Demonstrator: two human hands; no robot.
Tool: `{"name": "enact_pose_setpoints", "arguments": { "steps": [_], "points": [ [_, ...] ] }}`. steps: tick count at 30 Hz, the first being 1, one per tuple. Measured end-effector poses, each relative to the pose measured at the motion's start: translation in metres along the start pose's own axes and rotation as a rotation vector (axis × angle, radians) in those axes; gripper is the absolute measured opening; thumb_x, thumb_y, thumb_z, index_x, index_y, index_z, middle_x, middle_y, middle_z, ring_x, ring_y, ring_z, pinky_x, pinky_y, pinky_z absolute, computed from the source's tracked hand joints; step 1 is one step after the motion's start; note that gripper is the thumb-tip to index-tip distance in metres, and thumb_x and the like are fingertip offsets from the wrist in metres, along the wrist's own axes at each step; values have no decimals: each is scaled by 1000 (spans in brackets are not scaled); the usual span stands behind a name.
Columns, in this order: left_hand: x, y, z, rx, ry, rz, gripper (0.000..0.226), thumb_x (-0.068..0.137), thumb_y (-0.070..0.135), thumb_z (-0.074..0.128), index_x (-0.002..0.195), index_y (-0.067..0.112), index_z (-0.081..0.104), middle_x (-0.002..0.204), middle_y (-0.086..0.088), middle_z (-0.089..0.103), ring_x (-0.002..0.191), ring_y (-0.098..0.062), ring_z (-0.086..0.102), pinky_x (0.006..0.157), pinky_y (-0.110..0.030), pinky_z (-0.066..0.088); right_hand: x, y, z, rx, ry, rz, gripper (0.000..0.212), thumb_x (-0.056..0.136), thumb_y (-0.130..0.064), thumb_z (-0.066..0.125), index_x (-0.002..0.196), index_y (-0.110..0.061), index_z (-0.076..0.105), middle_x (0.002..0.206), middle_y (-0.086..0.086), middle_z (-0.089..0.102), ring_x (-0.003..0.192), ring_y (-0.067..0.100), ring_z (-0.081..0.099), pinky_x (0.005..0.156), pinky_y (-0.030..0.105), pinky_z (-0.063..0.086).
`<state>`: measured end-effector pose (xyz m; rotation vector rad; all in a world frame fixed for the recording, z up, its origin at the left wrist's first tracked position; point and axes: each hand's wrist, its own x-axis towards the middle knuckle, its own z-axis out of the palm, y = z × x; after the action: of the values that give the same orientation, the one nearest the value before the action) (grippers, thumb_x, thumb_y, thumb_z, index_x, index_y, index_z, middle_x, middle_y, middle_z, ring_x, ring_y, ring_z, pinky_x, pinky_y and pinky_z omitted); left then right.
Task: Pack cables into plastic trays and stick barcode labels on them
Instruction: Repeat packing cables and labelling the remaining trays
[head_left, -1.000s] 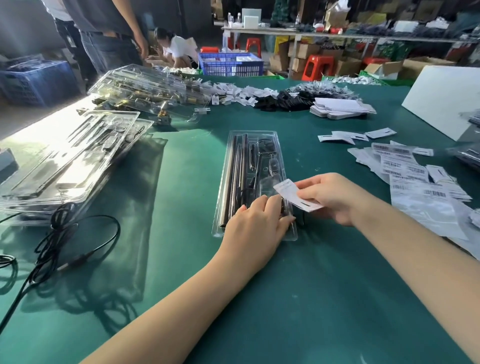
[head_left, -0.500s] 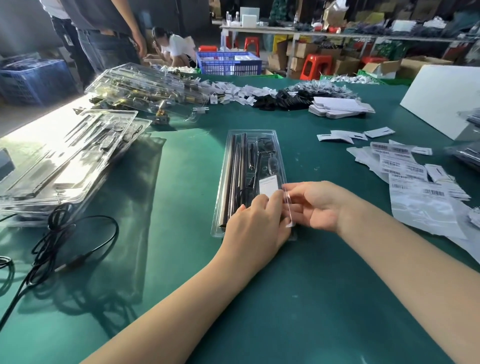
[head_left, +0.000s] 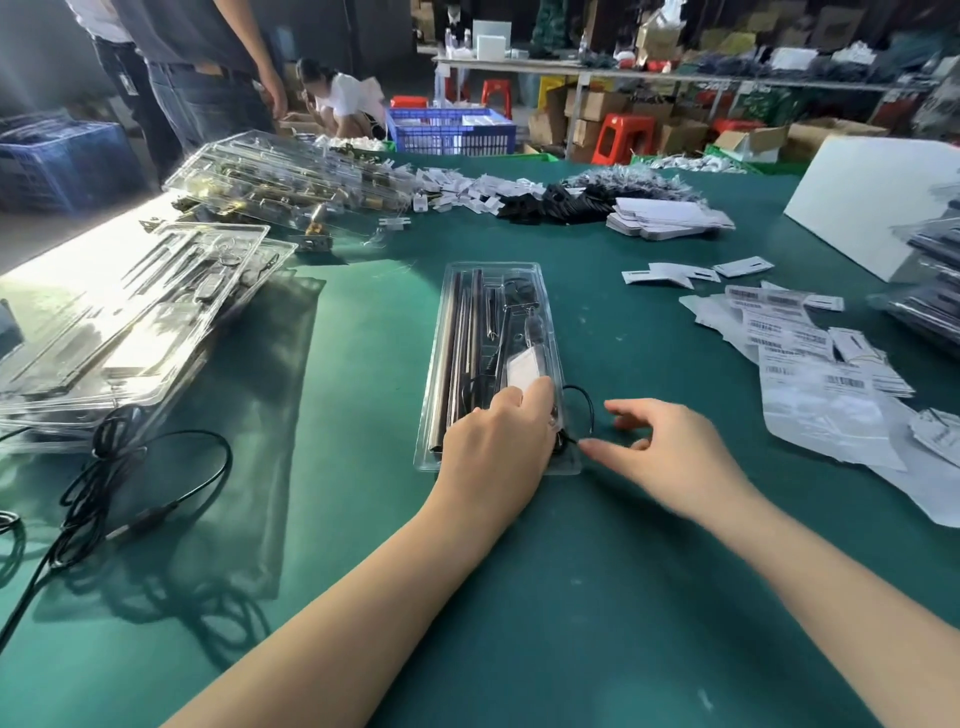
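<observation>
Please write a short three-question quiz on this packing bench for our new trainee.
1. True or false: the left hand rests on the near end of the clear plastic tray.
2. Where do the barcode label sheets lie relative to that tray? A) to its left B) to its right C) inside it
3. Fill in: the right hand is beside the tray, fingers spread, holding ____.

Key: 1. true. 2. B. 3. nothing; a thin black cable loops out of the tray just beside its fingertips, though contact cannot be told.
</observation>
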<state>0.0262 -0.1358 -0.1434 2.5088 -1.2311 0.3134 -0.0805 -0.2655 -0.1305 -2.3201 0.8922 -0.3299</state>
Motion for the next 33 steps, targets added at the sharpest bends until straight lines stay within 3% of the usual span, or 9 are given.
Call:
{"name": "enact_pose_setpoints", "arguments": {
  "steps": [5, 9, 14, 18, 21, 24, 26, 30, 33],
  "points": [
    [1, 0, 1, 15, 3, -7, 31, 99, 28, 34, 128, 22, 42, 112, 2, 59, 92, -29, 65, 69, -30, 46, 9, -12, 20, 196, 96, -112, 45, 78, -22, 79, 122, -21, 67, 95, -6, 72, 64, -1, 56, 61, 5, 39],
    [1, 0, 3, 27, 3, -9, 33, 99, 31, 35, 131, 24, 41, 116, 2, 58, 95, -27, 66, 71, -32, 47, 15, -26, 29, 164, -6, -183, 29, 80, -8, 68, 101, -27, 75, 71, -24, 68, 67, 2, 60, 57, 7, 40],
    [1, -3, 4, 44, -3, 41, 36, 98, 36, 36, 132, 26, 41, 119, 3, 57, 98, -25, 65, 74, -34, 48, 34, -28, 27, -113, -72, -193, 18, 85, -20, 68, 101, -24, 74, 99, 7, 55, 90, 24, 55, 67, 29, 37],
    [-6, -22, -7, -117, -101, 220, 53, 89, 54, 51, 130, 21, 44, 124, 2, 56, 103, -26, 60, 81, -36, 46, 40, -19, 16, -27, -244, -217, 20, 88, -28, 67, 106, -28, 73, 93, 1, 71, 85, 19, 62, 68, 27, 46],
    [-8, -32, -8, -27, -204, 337, 61, 90, 51, 53, 139, 16, 40, 142, -5, 41, 122, -25, 49, 99, -35, 39, 46, -9, 0, 364, -422, 7, 30, 96, -9, 54, 122, -20, 66, 96, -7, 70, 77, 5, 64, 67, 13, 50],
    [-3, -23, -1, 193, -164, 357, 59, 99, 46, 39, 147, 13, 30, 149, -11, 33, 134, -24, 38, 109, -34, 32, 44, -5, 3, 521, -238, 198, 17, 97, -13, 52, 110, -14, 63, 89, 4, 65, 64, 11, 65, 51, 19, 52],
    [-4, -14, 5, 332, -102, 392, 60, 98, 49, 39, 145, 11, 37, 145, -14, 42, 130, -22, 46, 104, -32, 40, 40, -6, 12, 403, -157, 140, 15, 94, -25, 58, 91, -15, 68, 80, 2, 67, 57, 10, 64, 49, 23, 50],
    [-13, -5, 11, 451, 105, 482, 55, 74, 64, 66, 106, 21, 75, 100, -3, 75, 80, -8, 71, 58, -19, 52, 47, -22, 23, 148, -79, 67, 38, 91, -40, 58, 66, -11, 60, 57, 8, 52, 55, 23, 48, 56, 29, 39],
    [-16, -4, 8, 364, 157, 450, 51, 74, 63, 68, 104, 23, 75, 97, 0, 75, 78, -6, 71, 50, -18, 48, 56, -33, 24, 4, -97, 77, 30, 90, -46, 60, 91, -16, 63, 84, 5, 64, 83, 27, 60, 67, 29, 43]
  ]
}}
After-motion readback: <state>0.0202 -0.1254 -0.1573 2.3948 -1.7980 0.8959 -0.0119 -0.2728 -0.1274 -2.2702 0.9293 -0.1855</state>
